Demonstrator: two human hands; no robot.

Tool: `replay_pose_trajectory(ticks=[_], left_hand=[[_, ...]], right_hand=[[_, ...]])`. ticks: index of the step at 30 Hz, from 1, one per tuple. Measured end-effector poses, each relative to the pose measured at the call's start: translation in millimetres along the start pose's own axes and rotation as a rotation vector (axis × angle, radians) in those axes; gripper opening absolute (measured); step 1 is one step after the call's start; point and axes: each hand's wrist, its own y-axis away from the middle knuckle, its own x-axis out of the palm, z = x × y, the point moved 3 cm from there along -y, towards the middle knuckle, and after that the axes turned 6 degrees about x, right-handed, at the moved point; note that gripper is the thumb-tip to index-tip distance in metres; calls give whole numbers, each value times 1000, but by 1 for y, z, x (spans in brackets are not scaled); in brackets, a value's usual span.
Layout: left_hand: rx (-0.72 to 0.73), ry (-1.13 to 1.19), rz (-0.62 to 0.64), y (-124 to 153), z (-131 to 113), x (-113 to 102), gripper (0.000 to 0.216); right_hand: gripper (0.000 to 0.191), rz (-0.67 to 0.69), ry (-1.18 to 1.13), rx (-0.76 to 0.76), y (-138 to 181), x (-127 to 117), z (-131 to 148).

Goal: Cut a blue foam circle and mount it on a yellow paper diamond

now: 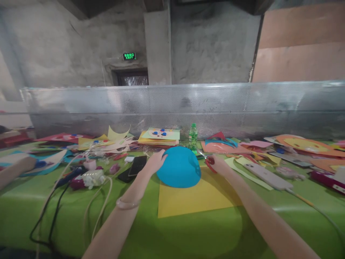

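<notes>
A rounded piece of blue paper (178, 168) is held up at its left edge by my left hand (156, 161), whose fingers are pinched on it. My right hand (217, 164) grips the red handles of a pair of scissors (210, 162). Their metal blades point up and left, near the right edge of the blue paper; I cannot tell whether they touch it. Below lies a sheet of yellow paper (185, 201), partly covered by the blue piece and my right arm.
Behind the blue paper stands a green bottle (193, 138). Dark phones (137, 167), a power strip (93, 178) and cables lie left; a pale phone (265, 175) charges right. Paper scraps and a decorated paper stack (161, 135) line the back. Another person's hand (28, 163) is far left.
</notes>
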Motion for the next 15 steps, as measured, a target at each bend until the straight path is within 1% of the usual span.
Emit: replay_pose_trajectory(ticks=[4,6,8,15], left_hand=[[-5,38,-23,0,0,0,28],[-1,51,-32,0,0,0,28],[6,59,-39,0,1,0,27],[13,63,-44,-1,4,1,29]], right_hand=[[16,-161,-68,32,0,-13,1],[15,-200,-57,69,0,-16,-1],[15,-212,-47,85,0,-17,-3],[19,-208,0,62,2,-16,-2]])
